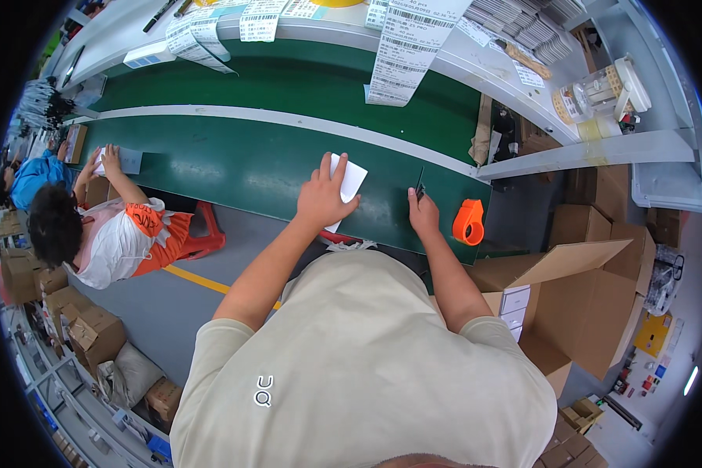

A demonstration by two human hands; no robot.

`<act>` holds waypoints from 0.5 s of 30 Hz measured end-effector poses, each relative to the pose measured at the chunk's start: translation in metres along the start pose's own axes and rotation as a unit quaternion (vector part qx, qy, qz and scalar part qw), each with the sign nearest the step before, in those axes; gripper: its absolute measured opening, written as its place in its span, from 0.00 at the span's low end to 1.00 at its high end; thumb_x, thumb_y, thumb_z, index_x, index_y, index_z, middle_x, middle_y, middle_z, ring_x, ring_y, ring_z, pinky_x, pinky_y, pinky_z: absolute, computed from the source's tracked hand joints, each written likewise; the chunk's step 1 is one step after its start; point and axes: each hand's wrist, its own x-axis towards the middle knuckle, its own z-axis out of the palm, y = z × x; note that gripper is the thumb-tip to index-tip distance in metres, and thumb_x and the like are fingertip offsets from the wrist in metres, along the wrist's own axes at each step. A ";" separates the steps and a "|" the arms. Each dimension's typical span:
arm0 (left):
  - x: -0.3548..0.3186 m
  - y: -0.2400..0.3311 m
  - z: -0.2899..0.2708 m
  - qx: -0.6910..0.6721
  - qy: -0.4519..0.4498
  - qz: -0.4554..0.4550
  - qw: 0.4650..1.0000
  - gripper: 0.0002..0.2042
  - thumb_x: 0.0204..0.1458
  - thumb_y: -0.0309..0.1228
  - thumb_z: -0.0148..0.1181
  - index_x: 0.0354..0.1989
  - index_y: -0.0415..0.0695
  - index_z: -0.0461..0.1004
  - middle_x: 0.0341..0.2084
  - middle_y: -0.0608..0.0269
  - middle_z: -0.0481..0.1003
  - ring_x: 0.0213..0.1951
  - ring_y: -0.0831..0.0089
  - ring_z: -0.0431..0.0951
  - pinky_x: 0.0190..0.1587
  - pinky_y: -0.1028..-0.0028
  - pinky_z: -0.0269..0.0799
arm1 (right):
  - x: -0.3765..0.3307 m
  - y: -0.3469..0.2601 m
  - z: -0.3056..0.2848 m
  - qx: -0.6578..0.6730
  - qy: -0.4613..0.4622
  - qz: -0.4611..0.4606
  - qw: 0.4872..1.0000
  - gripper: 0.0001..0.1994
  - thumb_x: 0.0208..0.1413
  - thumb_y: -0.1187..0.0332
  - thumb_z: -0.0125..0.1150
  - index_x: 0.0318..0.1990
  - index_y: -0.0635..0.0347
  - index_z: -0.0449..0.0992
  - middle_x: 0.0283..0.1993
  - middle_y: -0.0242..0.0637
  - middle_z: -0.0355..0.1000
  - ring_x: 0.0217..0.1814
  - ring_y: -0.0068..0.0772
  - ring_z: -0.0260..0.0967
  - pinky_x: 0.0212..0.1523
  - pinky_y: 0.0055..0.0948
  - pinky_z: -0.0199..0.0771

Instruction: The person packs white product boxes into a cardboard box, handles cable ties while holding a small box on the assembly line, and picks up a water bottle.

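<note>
My left hand point(322, 195) presses flat on a small white box point(349, 179) lying at the near edge of the green conveyor belt point(234, 160). My right hand point(423, 212) rests on the belt edge a little to the right, gripping a thin dark tool point(419, 184) that points up. An orange tape dispenser point(469, 221) sits just right of my right hand on the belt's corner.
An open cardboard carton point(569, 296) with small white boxes stands at my right. Long label strips point(405, 47) hang from the shelf behind the belt. Another person point(93, 234) at the left handles a white box point(121, 160). Stacked cartons point(78, 327) line the floor at the left.
</note>
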 end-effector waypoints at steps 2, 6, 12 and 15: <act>-0.001 -0.001 0.001 0.003 0.003 -0.001 1.000 0.45 0.46 0.52 0.65 0.73 0.48 0.55 0.67 0.40 0.57 0.52 0.46 0.75 0.47 0.55 0.78 | 0.000 -0.005 -0.004 0.021 -0.017 0.022 0.999 0.22 0.67 0.51 0.53 0.37 0.64 0.79 0.38 0.50 0.77 0.43 0.54 0.76 0.45 0.43 0.74; -0.002 0.000 0.002 0.005 0.008 -0.001 1.000 0.45 0.46 0.52 0.65 0.73 0.48 0.55 0.66 0.40 0.58 0.51 0.46 0.76 0.47 0.55 0.78 | -0.001 -0.010 -0.010 0.108 0.033 -0.066 0.991 0.17 0.65 0.54 0.59 0.37 0.62 0.80 0.39 0.45 0.78 0.43 0.51 0.76 0.44 0.38 0.75; -0.003 0.001 0.003 0.007 0.010 -0.003 1.000 0.45 0.46 0.52 0.65 0.73 0.48 0.55 0.66 0.41 0.58 0.51 0.46 0.76 0.46 0.55 0.78 | -0.005 -0.015 -0.014 0.051 0.035 -0.036 0.997 0.11 0.61 0.59 0.64 0.37 0.59 0.81 0.39 0.40 0.79 0.41 0.45 0.77 0.43 0.34 0.75; -0.004 0.001 0.003 0.006 0.018 0.000 1.000 0.45 0.46 0.52 0.65 0.73 0.48 0.56 0.66 0.41 0.59 0.50 0.46 0.76 0.45 0.56 0.78 | -0.007 -0.010 -0.012 0.042 0.020 -0.030 0.998 0.10 0.61 0.61 0.65 0.37 0.58 0.81 0.38 0.39 0.79 0.40 0.43 0.77 0.43 0.32 0.75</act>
